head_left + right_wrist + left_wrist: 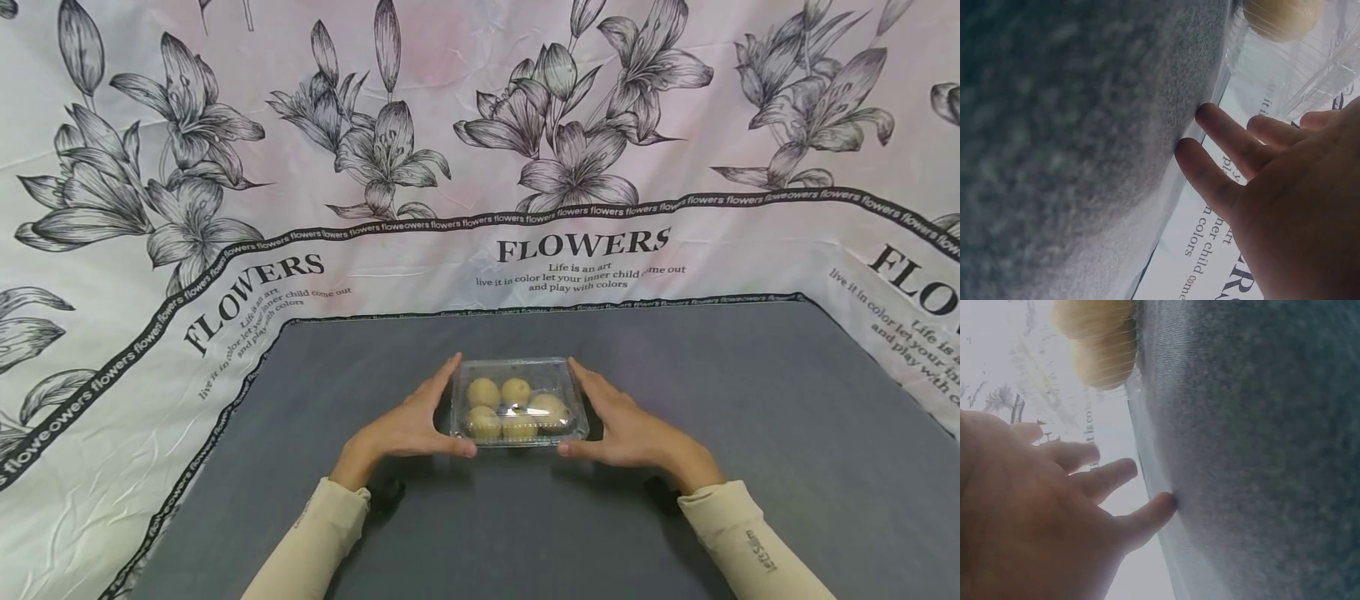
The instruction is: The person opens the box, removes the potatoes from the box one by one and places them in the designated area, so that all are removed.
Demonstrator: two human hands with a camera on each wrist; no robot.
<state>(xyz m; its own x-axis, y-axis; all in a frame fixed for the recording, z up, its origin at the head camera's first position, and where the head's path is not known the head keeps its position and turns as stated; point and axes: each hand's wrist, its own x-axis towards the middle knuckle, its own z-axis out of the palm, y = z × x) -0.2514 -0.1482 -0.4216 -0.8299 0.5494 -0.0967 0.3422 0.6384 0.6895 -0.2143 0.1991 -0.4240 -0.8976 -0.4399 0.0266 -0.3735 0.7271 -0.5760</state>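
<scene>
A clear plastic clamshell box (517, 367) with several round, pale-yellow fruits (483, 392) inside lies between the two hands, its lid on. My left hand (411, 427) grips its left side, thumb at the near corner and a fingertip by the far one. On the right side, my right hand (626, 429) holds it the same way. In the left wrist view the outer fingers (1110, 478) are spread, the lowest reaching the tabletop. The right wrist view shows similarly extended fingers (1210, 172) low against the table. Whether the box's underside touches the table, I cannot tell.
A grey tabletop (517, 533) spreads around the box on all sides. Behind it and along both sides hangs a white cloth (420, 271) printed with lilies and lettering. Cream sleeves (322, 525) cover both forearms.
</scene>
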